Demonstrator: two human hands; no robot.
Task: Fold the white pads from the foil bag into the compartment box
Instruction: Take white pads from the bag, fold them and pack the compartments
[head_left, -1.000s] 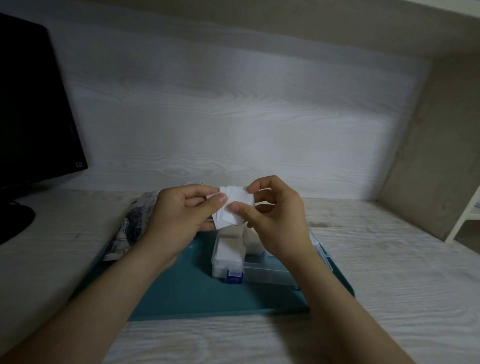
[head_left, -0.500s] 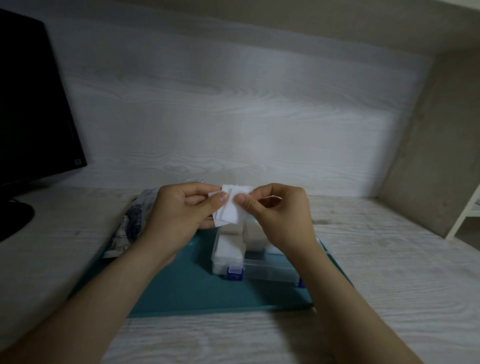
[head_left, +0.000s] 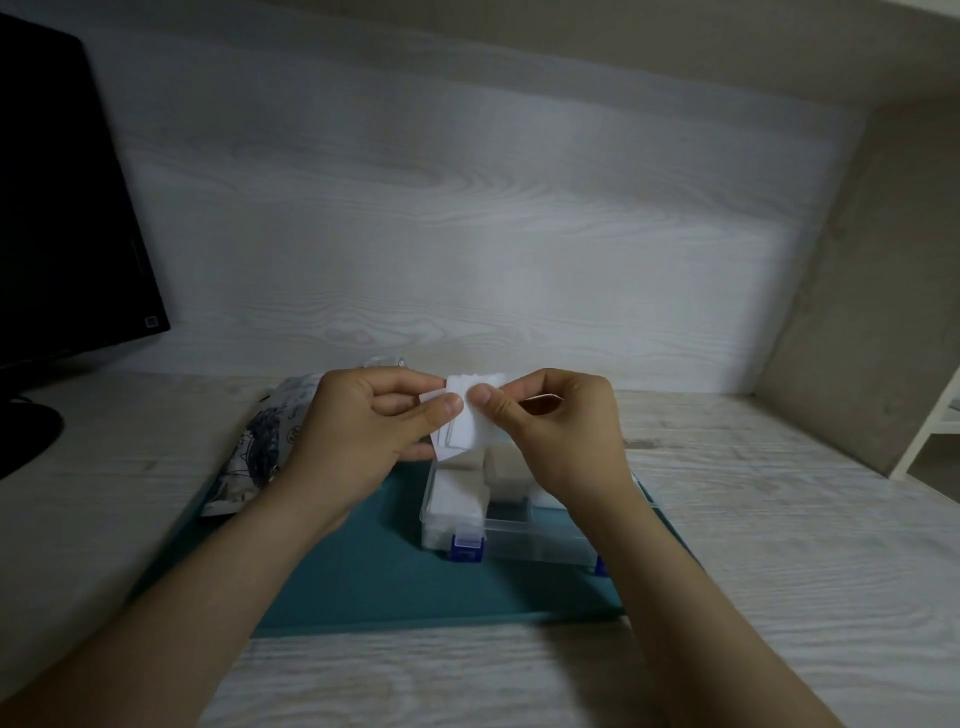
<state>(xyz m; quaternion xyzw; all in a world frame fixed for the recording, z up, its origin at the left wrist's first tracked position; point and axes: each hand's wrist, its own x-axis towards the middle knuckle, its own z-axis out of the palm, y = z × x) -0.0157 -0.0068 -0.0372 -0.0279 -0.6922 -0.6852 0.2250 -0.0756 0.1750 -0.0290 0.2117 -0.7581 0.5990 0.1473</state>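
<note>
A small stack of white pads (head_left: 464, 428) is held upright above the box. My left hand (head_left: 358, 431) pinches its left edge with thumb and fingers. My right hand (head_left: 558, 431) pinches its right side, thumb in front. Below them stands the clear compartment box (head_left: 519, 540) with blue latches, white pads lying in its left compartments. The patterned foil bag (head_left: 260, 452) lies to the left, partly hidden by my left wrist.
The box and bag sit on a teal mat (head_left: 374, 577) on a pale wooden desk (head_left: 779, 519). A black monitor (head_left: 62, 208) with its stand is at the far left. A white shelf frame (head_left: 930, 431) shows at the right edge.
My right hand has drawn closer to the left, its fingers curling down over the pads. The stack now looks narrower between the two thumbs.
</note>
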